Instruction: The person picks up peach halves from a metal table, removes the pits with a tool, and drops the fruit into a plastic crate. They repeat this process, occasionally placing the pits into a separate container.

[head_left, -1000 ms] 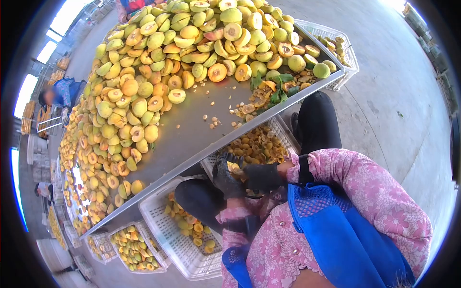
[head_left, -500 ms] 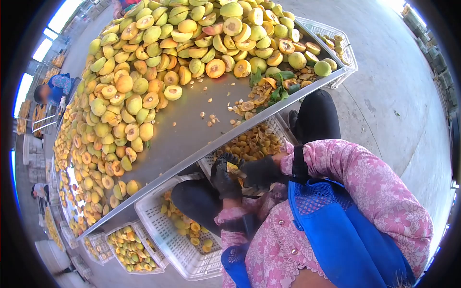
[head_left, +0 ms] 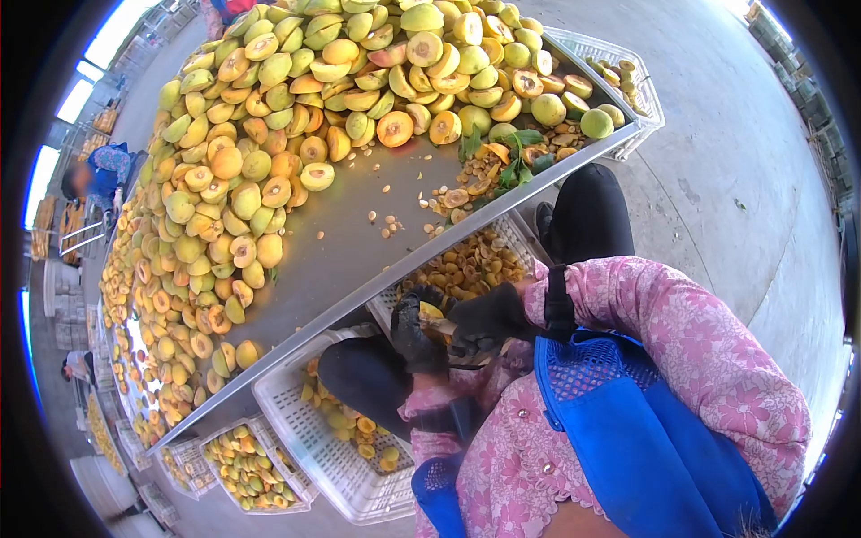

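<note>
Gripping a fruit piece [head_left: 431, 311], the gloved left hand [head_left: 414, 339] meets the right hand [head_left: 487, 320] near a crate [head_left: 524, 238]. I cannot tell the right's grip.

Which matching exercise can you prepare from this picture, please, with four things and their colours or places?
Things:
1. green leaves
2. apron
3. small yellow piece
4. right sleeve

Colours or places:
A. between left hand and right hand
B. pink, flowered
C. on the metal tabletop
D. blue

Pairs: 1-C, 2-D, 3-A, 4-B
</note>
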`<state>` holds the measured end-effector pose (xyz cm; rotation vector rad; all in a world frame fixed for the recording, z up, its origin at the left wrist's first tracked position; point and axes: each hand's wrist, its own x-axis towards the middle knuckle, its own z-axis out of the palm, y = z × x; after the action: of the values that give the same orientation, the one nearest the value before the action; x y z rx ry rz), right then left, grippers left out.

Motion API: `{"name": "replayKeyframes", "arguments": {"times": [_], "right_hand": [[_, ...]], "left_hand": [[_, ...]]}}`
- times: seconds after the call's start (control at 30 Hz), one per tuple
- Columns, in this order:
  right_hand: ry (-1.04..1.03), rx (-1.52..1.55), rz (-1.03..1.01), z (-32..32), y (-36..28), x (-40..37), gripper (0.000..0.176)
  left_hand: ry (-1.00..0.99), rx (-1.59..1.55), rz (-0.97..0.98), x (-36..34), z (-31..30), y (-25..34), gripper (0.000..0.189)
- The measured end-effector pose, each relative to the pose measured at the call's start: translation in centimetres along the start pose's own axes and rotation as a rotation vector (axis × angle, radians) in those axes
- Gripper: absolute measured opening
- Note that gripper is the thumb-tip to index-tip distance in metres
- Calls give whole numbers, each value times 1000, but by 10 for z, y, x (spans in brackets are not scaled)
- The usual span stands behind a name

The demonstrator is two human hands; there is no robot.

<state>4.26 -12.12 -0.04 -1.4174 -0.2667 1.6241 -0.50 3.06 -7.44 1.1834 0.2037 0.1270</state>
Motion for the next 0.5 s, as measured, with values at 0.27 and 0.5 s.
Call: {"name": "replayKeyframes", "arguments": {"times": [0.27,0.5], "right_hand": [[92,-304,-17,-3,-5,1,15],[-125,-340,-255,-12,3,11,17]], "left_hand": [[138,-201,-177,-1,15,13,34],[80,-281,-79,2,14,10,33]]}}
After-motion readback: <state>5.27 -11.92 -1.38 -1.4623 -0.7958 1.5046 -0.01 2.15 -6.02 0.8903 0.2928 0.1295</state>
